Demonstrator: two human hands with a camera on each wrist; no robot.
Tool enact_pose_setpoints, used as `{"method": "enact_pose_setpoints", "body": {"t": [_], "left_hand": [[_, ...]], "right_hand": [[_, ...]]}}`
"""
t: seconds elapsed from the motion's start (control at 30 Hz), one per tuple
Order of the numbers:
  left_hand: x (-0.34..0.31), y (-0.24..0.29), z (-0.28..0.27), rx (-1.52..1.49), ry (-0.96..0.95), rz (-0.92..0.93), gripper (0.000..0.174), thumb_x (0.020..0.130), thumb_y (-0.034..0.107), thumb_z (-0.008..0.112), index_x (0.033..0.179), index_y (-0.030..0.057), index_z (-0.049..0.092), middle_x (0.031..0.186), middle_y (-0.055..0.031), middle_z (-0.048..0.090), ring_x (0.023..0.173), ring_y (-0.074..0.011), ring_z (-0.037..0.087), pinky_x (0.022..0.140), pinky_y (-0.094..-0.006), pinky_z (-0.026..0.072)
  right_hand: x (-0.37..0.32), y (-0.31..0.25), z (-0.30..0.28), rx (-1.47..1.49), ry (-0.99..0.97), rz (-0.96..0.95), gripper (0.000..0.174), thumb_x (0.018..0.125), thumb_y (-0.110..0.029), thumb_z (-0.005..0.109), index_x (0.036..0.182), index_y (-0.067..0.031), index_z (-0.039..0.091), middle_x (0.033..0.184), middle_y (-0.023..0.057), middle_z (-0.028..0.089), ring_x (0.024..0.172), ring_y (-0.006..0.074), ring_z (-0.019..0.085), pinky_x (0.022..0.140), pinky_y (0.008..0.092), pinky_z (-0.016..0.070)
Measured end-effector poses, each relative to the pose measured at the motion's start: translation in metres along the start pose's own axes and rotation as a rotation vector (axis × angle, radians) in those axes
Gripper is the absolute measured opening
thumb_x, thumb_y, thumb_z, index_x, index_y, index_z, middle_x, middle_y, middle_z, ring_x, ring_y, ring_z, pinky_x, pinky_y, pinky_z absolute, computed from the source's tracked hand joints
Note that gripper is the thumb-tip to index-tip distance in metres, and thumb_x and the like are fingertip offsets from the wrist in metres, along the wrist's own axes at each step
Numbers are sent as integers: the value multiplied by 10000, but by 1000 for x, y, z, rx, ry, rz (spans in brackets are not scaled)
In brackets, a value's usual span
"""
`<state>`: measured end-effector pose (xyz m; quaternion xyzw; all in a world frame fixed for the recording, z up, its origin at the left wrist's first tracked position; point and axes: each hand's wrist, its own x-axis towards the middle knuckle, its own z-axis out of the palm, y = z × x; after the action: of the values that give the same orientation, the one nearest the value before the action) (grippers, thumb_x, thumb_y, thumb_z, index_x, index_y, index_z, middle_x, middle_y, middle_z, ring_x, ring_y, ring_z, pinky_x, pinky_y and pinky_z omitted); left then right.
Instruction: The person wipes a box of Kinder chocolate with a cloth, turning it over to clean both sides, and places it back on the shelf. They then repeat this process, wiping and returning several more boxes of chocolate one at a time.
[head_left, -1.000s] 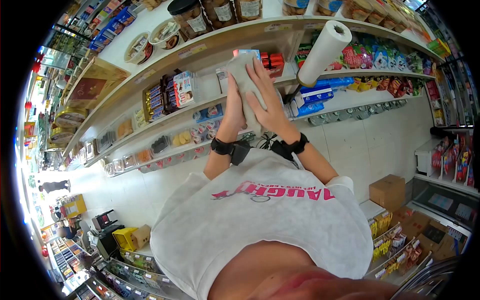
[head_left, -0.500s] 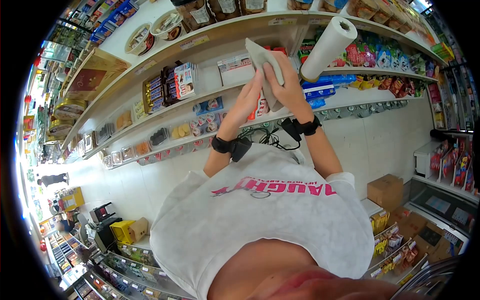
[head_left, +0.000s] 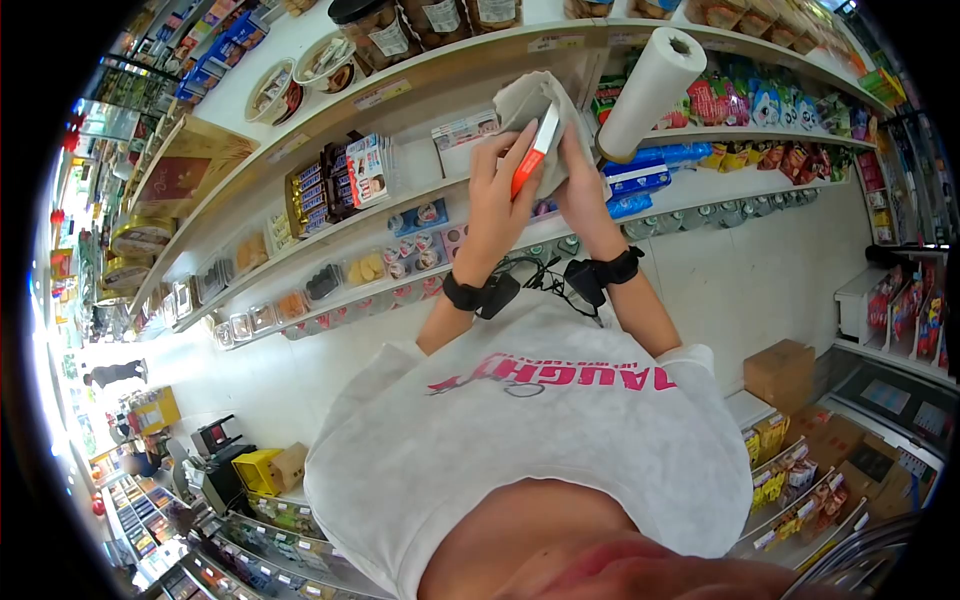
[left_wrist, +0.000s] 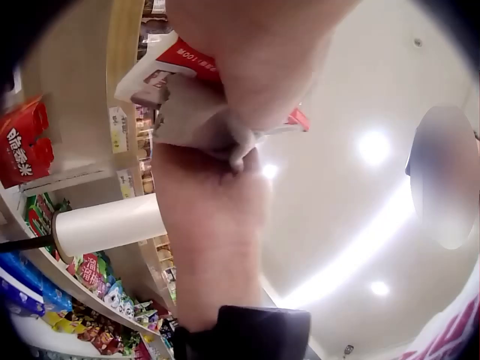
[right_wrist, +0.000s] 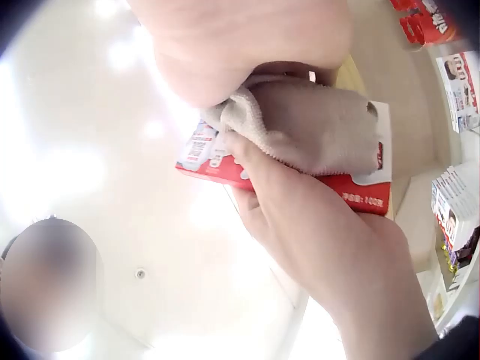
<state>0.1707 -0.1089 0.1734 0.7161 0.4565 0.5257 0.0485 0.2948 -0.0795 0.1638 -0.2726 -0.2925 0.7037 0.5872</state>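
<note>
My left hand [head_left: 497, 200] grips a red-and-white chocolate box [head_left: 536, 158], which stands edge-on between my hands in the head view. A grey cloth [head_left: 560, 100] lies against the box, and my right hand [head_left: 585, 195] holds it there. In the right wrist view the cloth [right_wrist: 322, 131] covers much of the box's white face, while the left hand's fingers [right_wrist: 251, 157] wrap the red side. Part of the printed box [left_wrist: 187, 58] shows above the cloth [left_wrist: 191, 116] in the left wrist view. The right hand's fingers are largely hidden by the cloth.
Behind the hands run store shelves with chocolate boxes [head_left: 367, 170], snack bars [head_left: 308, 195] and blue packs [head_left: 637, 180]. A white paper roll [head_left: 650, 95] juts out close to the right hand. Jars [head_left: 375, 30] stand on the top shelf. Black cables [head_left: 530, 275] hang between the wrists.
The hands were pressed together around the cloth; the right then held it folded. Now the box is turned edge-on in the left hand, the cloth spread over its far side.
</note>
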Motion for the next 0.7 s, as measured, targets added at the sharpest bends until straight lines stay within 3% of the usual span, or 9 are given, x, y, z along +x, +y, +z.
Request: {"method": "enact_pose_setpoints", "body": {"t": [0.1, 0.3, 0.7], "left_hand": [[-7, -5, 0, -5, 16, 82, 569, 833, 2, 702, 1387, 47, 583, 1240, -149, 559, 1121, -337, 533, 997, -423, 428], [-20, 2, 9, -134, 195, 76, 535, 851, 15, 682, 1371, -23, 564, 1260, -165, 561, 1167, -341, 517, 1034, -441, 396], [-25, 5, 8, -36, 251, 122, 421, 999, 234, 616, 1312, -36, 538, 1295, -202, 514, 1173, -342, 522, 1007, -442, 408]], "right_hand": [[-2, 5, -10, -67, -64, -20, 561, 1070, -425, 490, 1448, -11, 478, 1358, 52, 556, 1233, 120, 503, 1043, 280, 405], [-8, 10, -15, -100, -142, 39, 542, 1080, -402, 479, 1463, -19, 469, 1354, 43, 559, 1223, 98, 498, 1041, 263, 403], [-10, 23, -11, -151, -159, 20, 533, 1078, -388, 489, 1478, -37, 450, 1364, 43, 549, 1235, 98, 494, 1043, 258, 406]]}}
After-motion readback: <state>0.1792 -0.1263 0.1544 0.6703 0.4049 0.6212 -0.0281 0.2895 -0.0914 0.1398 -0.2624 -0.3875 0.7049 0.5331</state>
